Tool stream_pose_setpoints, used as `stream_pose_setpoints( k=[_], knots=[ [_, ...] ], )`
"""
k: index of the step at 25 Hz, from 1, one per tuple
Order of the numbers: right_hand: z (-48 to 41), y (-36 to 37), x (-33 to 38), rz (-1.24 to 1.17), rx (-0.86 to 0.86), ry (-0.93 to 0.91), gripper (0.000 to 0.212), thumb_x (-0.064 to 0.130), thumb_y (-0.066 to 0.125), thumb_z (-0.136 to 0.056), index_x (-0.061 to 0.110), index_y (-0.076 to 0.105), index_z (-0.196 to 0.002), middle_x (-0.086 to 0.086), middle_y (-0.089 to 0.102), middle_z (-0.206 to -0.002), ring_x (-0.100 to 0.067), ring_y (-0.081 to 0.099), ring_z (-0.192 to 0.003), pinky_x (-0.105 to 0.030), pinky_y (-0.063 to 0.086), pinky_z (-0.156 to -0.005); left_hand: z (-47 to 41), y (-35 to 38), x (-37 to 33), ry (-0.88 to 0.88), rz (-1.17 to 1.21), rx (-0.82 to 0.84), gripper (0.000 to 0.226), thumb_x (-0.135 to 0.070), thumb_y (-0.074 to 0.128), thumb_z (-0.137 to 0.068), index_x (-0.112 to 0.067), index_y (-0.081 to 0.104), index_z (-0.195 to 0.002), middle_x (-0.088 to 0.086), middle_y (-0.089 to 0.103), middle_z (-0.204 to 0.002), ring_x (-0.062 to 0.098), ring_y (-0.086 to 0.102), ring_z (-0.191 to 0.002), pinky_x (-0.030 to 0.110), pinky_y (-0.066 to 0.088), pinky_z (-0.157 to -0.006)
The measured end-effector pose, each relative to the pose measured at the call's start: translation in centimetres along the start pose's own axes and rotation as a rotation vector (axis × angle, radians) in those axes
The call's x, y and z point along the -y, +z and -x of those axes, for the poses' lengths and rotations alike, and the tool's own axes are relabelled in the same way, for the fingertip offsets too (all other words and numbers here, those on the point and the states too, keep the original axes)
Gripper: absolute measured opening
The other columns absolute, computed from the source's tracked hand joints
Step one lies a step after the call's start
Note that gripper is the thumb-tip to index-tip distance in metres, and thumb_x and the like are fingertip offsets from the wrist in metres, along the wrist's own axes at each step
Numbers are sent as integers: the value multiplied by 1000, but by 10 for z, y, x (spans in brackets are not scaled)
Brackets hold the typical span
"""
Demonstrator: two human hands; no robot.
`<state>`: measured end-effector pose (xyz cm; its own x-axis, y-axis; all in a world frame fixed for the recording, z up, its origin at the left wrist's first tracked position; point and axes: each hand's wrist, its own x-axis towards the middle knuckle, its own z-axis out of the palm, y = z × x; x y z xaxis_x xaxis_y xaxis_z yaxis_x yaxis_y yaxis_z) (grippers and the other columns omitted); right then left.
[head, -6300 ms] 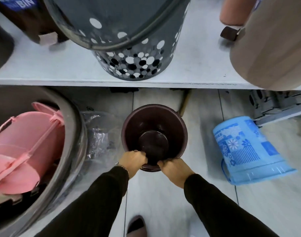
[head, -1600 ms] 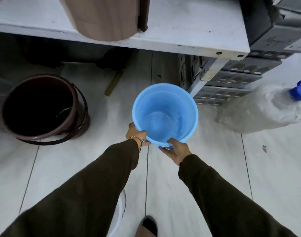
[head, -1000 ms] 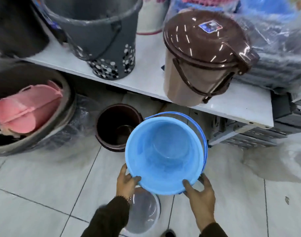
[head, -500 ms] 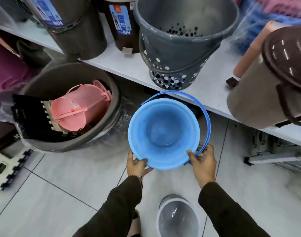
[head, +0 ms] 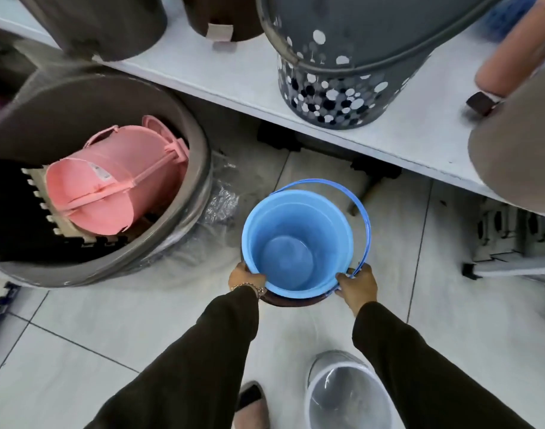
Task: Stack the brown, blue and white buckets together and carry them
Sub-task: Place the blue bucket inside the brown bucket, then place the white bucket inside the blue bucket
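The blue bucket sits upright inside the brown bucket, of which only a dark sliver of rim shows below it on the floor. My left hand grips the blue rim on its near left side. My right hand grips the near right side where the blue handle joins. The handle arcs over the far side. The white bucket stands on the floor near my right arm, partly hidden by the sleeve.
A white shelf runs overhead with a grey dotted bucket and dark bins. A big grey tub at left holds a pink bucket and foam mats. Grey crates sit right. My shoe is below.
The blue bucket has come down from mid-air into the brown bucket on the floor. Both hands still hold its rim. The view has tilted further down.
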<state>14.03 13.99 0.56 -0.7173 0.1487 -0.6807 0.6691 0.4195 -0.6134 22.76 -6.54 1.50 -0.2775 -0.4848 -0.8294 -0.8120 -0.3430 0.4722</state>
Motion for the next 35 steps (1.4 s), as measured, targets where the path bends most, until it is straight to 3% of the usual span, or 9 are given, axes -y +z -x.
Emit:
stream_pose_setpoints(
  k=[2,6,13,17,20,23,25,31,35],
  knots=[
    [0,2,-10,18,51,41,40,13,68,-82,14,45,-114,-16,59,-124,-38,60,-113,-54,50,-98,23,-9,2,41,-58,-20,52,-8,70,-68,-9,61,-119,6,62,-113,35,65,-104,42,56,-94],
    [18,-18,-36,166,179,134,85,27,67,-87,6,17,-152,-15,30,-157,-33,37,-140,-43,32,-115,44,-16,34,152,-228,-109,54,-13,62,-88,-10,46,-140,12,43,-141,28,54,-116,24,38,-95],
    [54,-104,-143,414,160,198,79,20,67,-87,5,22,-151,-22,33,-154,-36,40,-138,-36,35,-109,78,34,129,-30,-431,179,53,-17,64,-88,-9,49,-138,13,52,-143,27,51,-130,31,39,-111],
    [62,-144,-233,531,196,327,80,19,65,-88,-3,19,-150,-24,37,-150,-37,42,-135,-35,38,-104,104,78,217,-112,-519,270,69,-24,60,-91,-13,26,-150,13,42,-152,27,44,-138,29,33,-114],
    [64,-148,-291,484,269,369,60,20,60,-91,0,32,-141,-22,48,-141,-39,50,-126,-43,46,-99,122,110,276,-68,-393,204,77,-21,61,-92,-17,15,-153,13,44,-150,31,46,-136,32,36,-110],
    [62,-143,-315,197,268,389,50,6,53,-92,11,34,-137,-14,50,-132,-41,54,-119,-47,55,-82,123,132,299,38,-331,10,60,-5,57,-88,-16,37,-143,18,61,-129,36,61,-109,35,50,-90],
    [63,-150,-314,61,194,324,57,-4,51,-88,18,36,-138,-13,51,-131,-41,55,-118,-46,56,-81,125,140,302,89,-292,-58,51,-1,52,-85,-18,49,-133,19,65,-119,36,64,-96,36,54,-80],
    [87,-219,-234,-72,102,91,79,5,60,-90,19,16,-154,-9,49,-137,-38,60,-111,-41,55,-75,176,149,241,284,-62,-6,54,-5,55,-85,-26,53,-135,10,54,-114,34,59,-111,49,55,-94],
    [122,-248,-133,-125,-4,-175,58,16,64,-90,19,44,-144,-4,56,-133,-25,65,-90,-31,56,-62,217,126,164,438,112,100,55,0,56,-88,-22,50,-138,16,53,-126,34,59,-110,36,63,-71]
  ],
)
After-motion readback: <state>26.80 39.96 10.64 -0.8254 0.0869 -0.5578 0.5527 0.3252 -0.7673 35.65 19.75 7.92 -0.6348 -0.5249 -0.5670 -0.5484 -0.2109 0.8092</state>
